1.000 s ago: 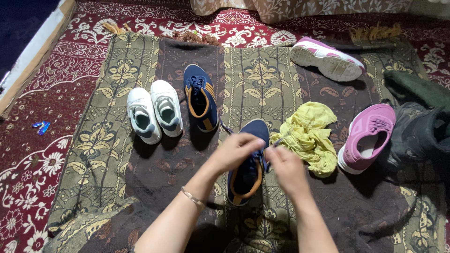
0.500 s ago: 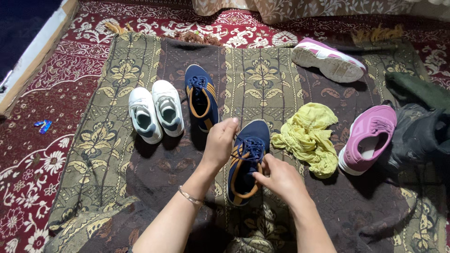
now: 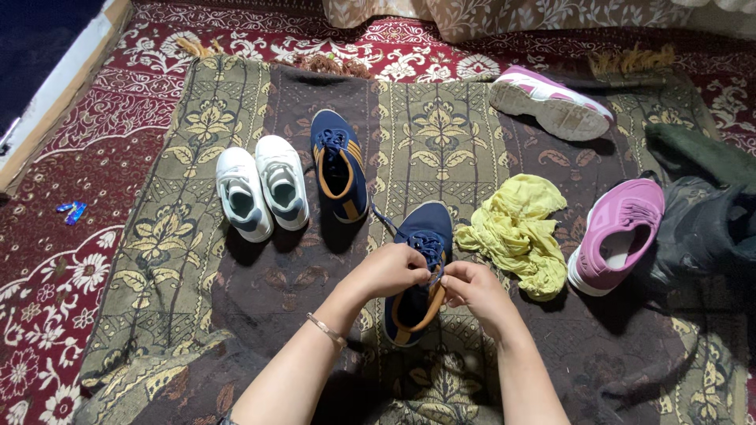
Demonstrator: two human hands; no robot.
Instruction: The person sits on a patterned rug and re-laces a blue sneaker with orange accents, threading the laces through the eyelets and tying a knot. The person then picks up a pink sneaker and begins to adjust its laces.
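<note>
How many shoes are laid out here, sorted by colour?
Navy shoes: 2, one lying apart, one under both hands, left hand and right hand, at its laces.
White shoes: 2
Pink shoes: 2
Total: 6

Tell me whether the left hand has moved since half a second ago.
Yes. The left hand has dropped toward the person, away from the far navy shoe, onto the near navy shoe's laces.
</note>
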